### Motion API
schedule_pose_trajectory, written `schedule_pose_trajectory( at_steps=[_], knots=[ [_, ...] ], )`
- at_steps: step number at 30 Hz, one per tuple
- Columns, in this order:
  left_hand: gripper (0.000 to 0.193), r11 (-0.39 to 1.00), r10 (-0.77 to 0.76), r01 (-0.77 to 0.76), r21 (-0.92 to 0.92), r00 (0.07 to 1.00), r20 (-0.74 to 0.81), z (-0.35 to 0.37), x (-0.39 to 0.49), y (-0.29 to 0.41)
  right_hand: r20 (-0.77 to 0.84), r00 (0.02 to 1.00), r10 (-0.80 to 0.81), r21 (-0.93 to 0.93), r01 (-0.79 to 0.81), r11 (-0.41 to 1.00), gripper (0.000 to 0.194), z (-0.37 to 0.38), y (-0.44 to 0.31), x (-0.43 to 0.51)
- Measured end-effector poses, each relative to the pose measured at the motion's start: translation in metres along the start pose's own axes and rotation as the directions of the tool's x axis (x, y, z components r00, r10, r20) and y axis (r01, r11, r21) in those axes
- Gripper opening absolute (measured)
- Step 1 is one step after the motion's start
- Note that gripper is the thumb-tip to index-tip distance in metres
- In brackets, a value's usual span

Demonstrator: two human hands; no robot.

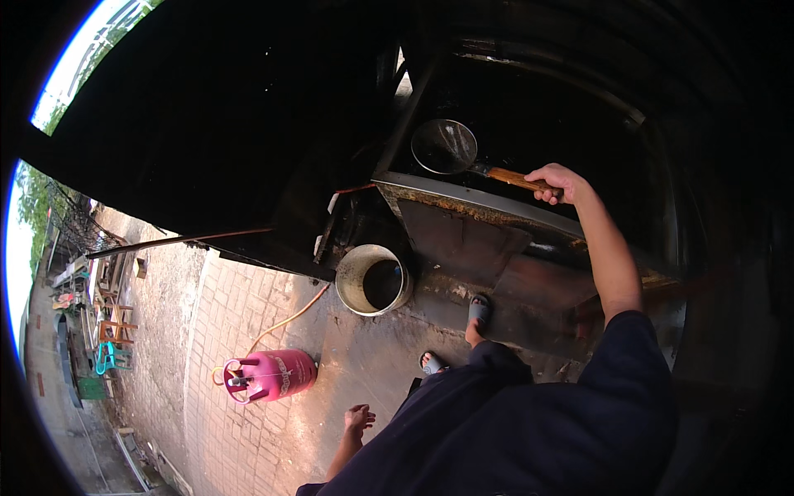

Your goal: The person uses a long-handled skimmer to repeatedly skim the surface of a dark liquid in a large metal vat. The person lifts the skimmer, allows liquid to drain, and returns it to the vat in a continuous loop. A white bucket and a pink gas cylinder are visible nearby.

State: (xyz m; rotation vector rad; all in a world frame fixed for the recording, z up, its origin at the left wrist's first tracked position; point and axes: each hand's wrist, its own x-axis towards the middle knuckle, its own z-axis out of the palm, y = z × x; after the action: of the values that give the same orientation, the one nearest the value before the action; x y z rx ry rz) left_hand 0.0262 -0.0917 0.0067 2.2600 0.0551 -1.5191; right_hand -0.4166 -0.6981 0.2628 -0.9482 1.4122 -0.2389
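My right hand [552,184] is closed around the wooden handle of a round strainer or pan [444,146]; the dark picture does not settle which. Its thin-rimmed round head points left, over the dark top of a metal-edged counter or stove stand [477,197]. At the lower middle, my left hand [360,418] hangs beside my body with loosely bent fingers and nothing in it. On the floor below the counter's left corner stands a pale, stained bucket [343,282] with dark contents. Much of the counter top is hidden in shadow.
A pink gas cylinder [282,375] stands on the paving to the left, with a hose [291,317] running towards the counter. My sandalled feet are close to the counter's base. A teal plastic chair [107,358] and wooden furniture [116,328] are farther left outside.
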Motion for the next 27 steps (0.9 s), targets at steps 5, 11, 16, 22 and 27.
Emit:
schedule_pose_trajectory(
  at_steps=[5, 11, 16, 22, 27],
  knots=[
    [0.026, 0.995, 0.059, -0.063, 0.073, 0.997, 0.052, 0.01, 0.011, 0.04, -0.136, 0.988, -0.077, 0.126, 0.095, 0.987, 0.024, -0.042, 0.025, -0.039],
    [0.027, 0.935, 0.066, -0.09, 0.342, 0.995, 0.081, 0.005, 0.011, 0.08, -0.499, 0.86, -0.111, 0.206, 0.242, 0.948, 0.019, -0.127, 0.085, -0.077],
    [0.026, 0.957, 0.028, -0.053, 0.286, 0.996, 0.09, 0.006, 0.028, 0.092, -0.826, 0.563, 0.036, 0.08, 0.054, 0.995, 0.007, -0.205, 0.118, -0.085],
    [0.026, 0.954, -0.006, -0.023, 0.298, 0.995, 0.096, 0.013, 0.05, 0.102, -0.947, 0.28, 0.16, 0.052, -0.358, 0.932, 0.018, -0.245, 0.152, -0.071],
    [0.025, 0.963, -0.028, -0.003, 0.27, 0.993, 0.112, 0.011, 0.055, 0.098, -0.889, 0.355, 0.29, 0.165, -0.344, 0.925, 0.012, -0.242, 0.17, -0.029]
  ],
)
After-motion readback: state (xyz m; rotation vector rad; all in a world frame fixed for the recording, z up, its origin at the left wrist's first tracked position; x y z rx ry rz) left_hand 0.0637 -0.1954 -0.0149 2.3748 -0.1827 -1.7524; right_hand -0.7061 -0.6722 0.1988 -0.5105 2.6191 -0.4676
